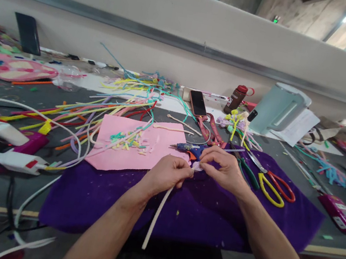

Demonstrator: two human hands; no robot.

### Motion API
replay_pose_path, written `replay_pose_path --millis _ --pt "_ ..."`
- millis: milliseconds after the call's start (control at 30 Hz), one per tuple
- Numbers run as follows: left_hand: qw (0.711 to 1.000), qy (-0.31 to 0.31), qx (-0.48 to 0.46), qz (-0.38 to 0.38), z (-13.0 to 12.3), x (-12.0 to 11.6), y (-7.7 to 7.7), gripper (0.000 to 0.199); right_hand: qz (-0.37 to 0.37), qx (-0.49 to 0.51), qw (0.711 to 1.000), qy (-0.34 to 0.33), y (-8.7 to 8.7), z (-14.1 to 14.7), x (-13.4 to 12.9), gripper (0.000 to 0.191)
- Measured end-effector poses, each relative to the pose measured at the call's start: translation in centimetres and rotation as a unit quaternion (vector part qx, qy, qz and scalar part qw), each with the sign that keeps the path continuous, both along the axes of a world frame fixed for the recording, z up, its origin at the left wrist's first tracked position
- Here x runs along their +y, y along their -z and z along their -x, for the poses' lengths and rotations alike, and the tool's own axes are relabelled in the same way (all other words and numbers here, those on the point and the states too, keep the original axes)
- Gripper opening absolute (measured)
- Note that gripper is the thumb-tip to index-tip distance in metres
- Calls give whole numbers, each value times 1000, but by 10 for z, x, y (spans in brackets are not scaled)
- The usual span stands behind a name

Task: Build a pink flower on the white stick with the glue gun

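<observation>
My left hand (168,171) is closed in a pinch around a cream pipe cleaner (157,218), whose loose end hangs down over the purple cloth (95,205). Fingertips of my right hand (220,167) pinch a small pale lilac fuzzy piece (197,166) at the top of that pipe cleaner. The two hands nearly meet, and the fingers partly hide the joint between the pieces. Just beyond them lies a blue glue gun (185,147), part of it behind my right hand. A pink sheet (105,161) with short coloured pipe cleaner scraps (129,139) lies to the left.
Scissors (273,183) with red and yellow handles and green-handled pliers (248,174) lie right of my hands. Long pipe cleaners (96,107), cables and white plugs (16,161) crowd the left. A phone (198,103), a bottle (236,99) and a pitcher (275,109) stand behind.
</observation>
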State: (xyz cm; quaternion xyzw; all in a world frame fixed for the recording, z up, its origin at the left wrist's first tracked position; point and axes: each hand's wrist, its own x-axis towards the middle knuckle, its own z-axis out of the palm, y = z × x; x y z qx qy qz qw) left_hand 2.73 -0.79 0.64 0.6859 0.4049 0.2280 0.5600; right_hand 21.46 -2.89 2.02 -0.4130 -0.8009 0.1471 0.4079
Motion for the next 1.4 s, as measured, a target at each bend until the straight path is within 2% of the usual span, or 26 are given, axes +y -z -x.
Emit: replay_pose_path --millis 267,433,633,733,833,967,1033,1200,1400 --pt "1000 -13 -6 4 1 -1 -6 22 8 53 999 5 2 -5 2 13" --pt "999 -31 -34 -3 3 1 -5 25 -3 132 989 66 -2 -7 1 19" --pt "986 -47 -137 80 5 3 -8 30 16 169 983 68 4 2 0 15" --pt "971 -57 -203 113 7 3 -10 32 53 160 984 50 9 12 -3 16" --pt "963 -69 -230 119 9 3 -11 33 132 172 976 20 14 25 -9 17" --pt "961 -93 -241 100 10 3 -8 36 262 235 934 -59 19 43 -16 21" --pt "958 -107 -245 105 9 3 -7 39 294 262 915 -90 21 50 -17 24" --pt "952 -110 -256 126 7 2 -8 40 310 310 895 -85 26 62 -14 27" --pt "958 -98 -257 84 4 1 -7 37 290 335 896 -45 27 62 -10 24"
